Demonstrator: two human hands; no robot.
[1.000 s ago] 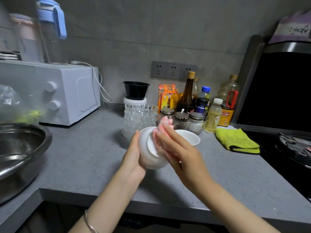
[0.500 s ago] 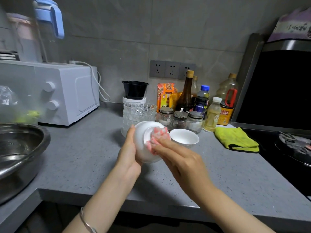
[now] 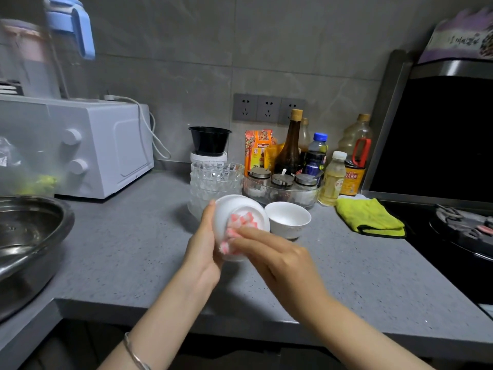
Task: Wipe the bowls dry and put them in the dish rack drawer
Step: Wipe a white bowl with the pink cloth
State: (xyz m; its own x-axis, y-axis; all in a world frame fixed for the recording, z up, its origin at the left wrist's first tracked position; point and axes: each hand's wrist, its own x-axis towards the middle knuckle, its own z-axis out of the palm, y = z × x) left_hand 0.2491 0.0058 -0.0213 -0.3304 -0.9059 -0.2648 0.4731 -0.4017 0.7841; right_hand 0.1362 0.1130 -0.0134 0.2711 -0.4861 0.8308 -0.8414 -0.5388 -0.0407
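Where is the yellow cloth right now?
The yellow cloth lies on the grey counter, right of centre in the head view, between the empty white bowl and the black stovetop.

The right hand (image 3: 277, 260) covers the near rim of the tilted white bowl (image 3: 234, 209) and most of the pink cloth (image 3: 241, 220) bunched under its fingers. The left hand (image 3: 204, 252), holding that bowl, has its fingers hidden behind it (one tip shows at the rim), and so is the foot of the glass bowl stack (image 3: 216, 177). At the counter's left end the picture's edge cuts off the steel basin (image 3: 32, 236). Labels on the bottles (image 3: 290, 145) at the back edge are too small to read.
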